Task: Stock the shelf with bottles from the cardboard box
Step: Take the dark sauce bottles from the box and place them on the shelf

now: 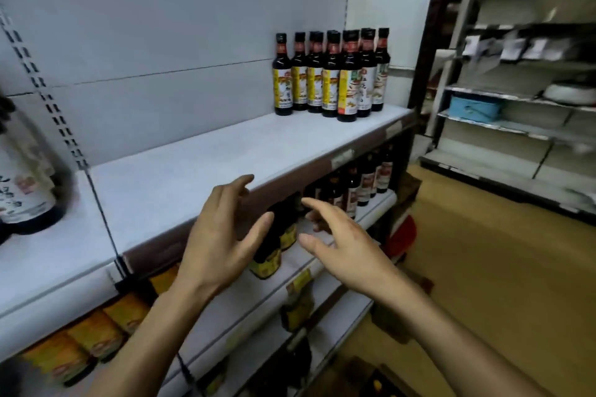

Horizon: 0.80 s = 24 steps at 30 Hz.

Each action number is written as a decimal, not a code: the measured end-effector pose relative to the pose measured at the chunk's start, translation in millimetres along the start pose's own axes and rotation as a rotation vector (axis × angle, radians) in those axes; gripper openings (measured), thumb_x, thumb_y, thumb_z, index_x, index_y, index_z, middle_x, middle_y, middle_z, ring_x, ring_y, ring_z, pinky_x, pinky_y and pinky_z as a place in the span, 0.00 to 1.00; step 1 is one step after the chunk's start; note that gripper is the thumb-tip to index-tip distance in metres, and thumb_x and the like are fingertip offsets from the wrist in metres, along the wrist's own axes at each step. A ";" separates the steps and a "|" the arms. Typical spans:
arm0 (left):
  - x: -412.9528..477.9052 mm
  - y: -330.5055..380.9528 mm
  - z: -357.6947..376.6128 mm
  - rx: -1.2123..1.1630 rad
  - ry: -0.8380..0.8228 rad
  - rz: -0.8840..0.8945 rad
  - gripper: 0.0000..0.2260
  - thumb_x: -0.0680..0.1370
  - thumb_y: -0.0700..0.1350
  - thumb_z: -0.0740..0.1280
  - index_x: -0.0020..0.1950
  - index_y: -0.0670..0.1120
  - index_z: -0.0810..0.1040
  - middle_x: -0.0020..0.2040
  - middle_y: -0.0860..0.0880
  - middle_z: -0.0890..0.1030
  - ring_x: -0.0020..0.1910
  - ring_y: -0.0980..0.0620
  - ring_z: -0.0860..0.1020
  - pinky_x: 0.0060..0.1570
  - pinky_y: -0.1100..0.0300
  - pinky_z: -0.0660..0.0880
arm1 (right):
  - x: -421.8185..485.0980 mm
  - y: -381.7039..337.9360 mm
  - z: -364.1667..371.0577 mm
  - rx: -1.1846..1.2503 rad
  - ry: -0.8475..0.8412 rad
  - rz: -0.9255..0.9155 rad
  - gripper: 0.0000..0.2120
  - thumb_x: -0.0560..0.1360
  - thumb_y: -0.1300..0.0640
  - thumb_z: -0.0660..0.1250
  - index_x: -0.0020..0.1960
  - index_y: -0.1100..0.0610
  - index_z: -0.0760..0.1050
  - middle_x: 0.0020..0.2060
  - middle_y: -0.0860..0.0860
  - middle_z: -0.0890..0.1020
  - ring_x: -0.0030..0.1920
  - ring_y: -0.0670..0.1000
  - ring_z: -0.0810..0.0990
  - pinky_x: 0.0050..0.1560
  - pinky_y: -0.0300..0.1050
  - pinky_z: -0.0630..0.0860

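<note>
Several dark bottles (330, 74) with yellow and white labels stand in a tight group at the far right end of the white shelf (200, 167). My left hand (219, 235) hovers in front of the shelf's brown front edge, fingers spread, holding nothing. Just to its right, my right hand (342, 245) is also spread and holds nothing. Between and behind the two hands, dark bottles (274, 245) stand on the shelf one level down. A corner of the cardboard box (371, 377) shows at the bottom edge.
A large white-labelled bottle (25, 190) stands on the neighbouring shelf bay at far left. Orange-yellow packs (96, 335) fill the lower left shelf. More dark bottles (371, 177) line the lower shelf at right. Another shelving unit (516, 90) stands across the tan floor (483, 267).
</note>
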<state>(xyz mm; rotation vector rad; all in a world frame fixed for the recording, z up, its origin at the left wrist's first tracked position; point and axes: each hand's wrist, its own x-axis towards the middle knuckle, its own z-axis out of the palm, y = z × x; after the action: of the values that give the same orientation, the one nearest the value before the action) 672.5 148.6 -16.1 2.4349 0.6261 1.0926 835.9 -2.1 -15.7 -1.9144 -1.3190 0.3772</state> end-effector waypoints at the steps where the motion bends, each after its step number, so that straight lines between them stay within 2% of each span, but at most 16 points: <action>1: 0.4 6.0 14.9 -0.008 -0.036 0.011 0.29 0.78 0.61 0.65 0.76 0.51 0.67 0.64 0.51 0.75 0.62 0.55 0.75 0.58 0.59 0.73 | -7.4 8.5 -6.7 0.004 0.012 0.032 0.28 0.82 0.44 0.63 0.79 0.39 0.58 0.72 0.40 0.68 0.69 0.41 0.69 0.63 0.40 0.69; 4: 2.2 21.5 55.8 -0.048 -0.140 0.048 0.29 0.78 0.59 0.67 0.77 0.51 0.67 0.66 0.53 0.74 0.64 0.56 0.74 0.60 0.63 0.71 | -26.7 31.1 -22.4 0.013 0.063 0.111 0.27 0.83 0.45 0.63 0.79 0.40 0.58 0.69 0.40 0.70 0.66 0.41 0.71 0.60 0.39 0.73; 7: 6.9 33.3 89.9 -0.109 -0.216 0.077 0.30 0.78 0.63 0.63 0.78 0.54 0.65 0.65 0.57 0.72 0.64 0.59 0.73 0.59 0.61 0.73 | -40.8 54.2 -31.0 0.005 0.119 0.180 0.27 0.83 0.47 0.63 0.79 0.41 0.59 0.65 0.39 0.70 0.63 0.42 0.72 0.54 0.35 0.72; 9: 9.6 38.4 108.9 -0.145 -0.253 0.098 0.30 0.78 0.63 0.63 0.78 0.55 0.64 0.64 0.59 0.71 0.62 0.62 0.71 0.59 0.61 0.73 | -48.1 67.0 -33.7 0.024 0.159 0.221 0.27 0.82 0.48 0.64 0.79 0.41 0.59 0.64 0.40 0.71 0.62 0.43 0.73 0.57 0.38 0.74; 12: 13.0 42.9 133.2 -0.211 -0.326 0.136 0.29 0.78 0.63 0.63 0.77 0.55 0.64 0.63 0.59 0.71 0.60 0.64 0.71 0.53 0.62 0.74 | -55.0 82.9 -35.2 0.027 0.222 0.290 0.27 0.82 0.49 0.65 0.79 0.42 0.61 0.64 0.42 0.72 0.62 0.42 0.74 0.64 0.46 0.76; 14: 13.1 42.2 148.0 -0.255 -0.382 0.152 0.29 0.78 0.64 0.62 0.77 0.55 0.65 0.64 0.57 0.72 0.61 0.61 0.72 0.50 0.63 0.74 | -58.6 90.1 -33.7 0.012 0.259 0.336 0.27 0.82 0.49 0.65 0.78 0.43 0.61 0.63 0.42 0.72 0.61 0.40 0.73 0.62 0.41 0.76; 16: 13.8 40.1 162.3 -0.286 -0.429 0.158 0.30 0.78 0.64 0.62 0.78 0.55 0.65 0.64 0.57 0.72 0.61 0.59 0.73 0.49 0.63 0.73 | -62.0 98.4 -29.7 -0.001 0.289 0.383 0.27 0.82 0.48 0.65 0.78 0.41 0.61 0.62 0.40 0.72 0.60 0.38 0.73 0.56 0.33 0.74; 17: 13.9 38.0 169.4 -0.299 -0.450 0.161 0.30 0.78 0.64 0.62 0.78 0.55 0.65 0.64 0.57 0.72 0.61 0.59 0.73 0.49 0.63 0.73 | -63.2 102.6 -26.9 -0.006 0.304 0.400 0.27 0.82 0.48 0.65 0.78 0.40 0.61 0.62 0.39 0.72 0.60 0.37 0.73 0.55 0.33 0.74; 21: 5.2 27.8 199.8 -0.373 -0.542 0.139 0.28 0.80 0.59 0.67 0.78 0.55 0.64 0.67 0.56 0.73 0.65 0.59 0.72 0.52 0.65 0.71 | -72.7 123.0 -12.5 -0.002 0.354 0.490 0.26 0.81 0.48 0.66 0.77 0.40 0.63 0.62 0.41 0.74 0.60 0.40 0.75 0.63 0.44 0.76; 24: -7.0 16.3 222.8 -0.404 -0.602 0.098 0.28 0.79 0.58 0.67 0.78 0.56 0.64 0.66 0.58 0.72 0.64 0.63 0.70 0.58 0.63 0.72 | -83.4 142.2 3.0 0.025 0.380 0.571 0.26 0.81 0.48 0.66 0.77 0.40 0.63 0.62 0.40 0.74 0.61 0.42 0.76 0.64 0.47 0.77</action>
<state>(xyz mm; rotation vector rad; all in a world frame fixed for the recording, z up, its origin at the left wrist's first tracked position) 843.6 93.3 -148.9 2.2706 0.0799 0.4100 893.2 -99.4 -135.8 -2.1872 -0.5098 0.2829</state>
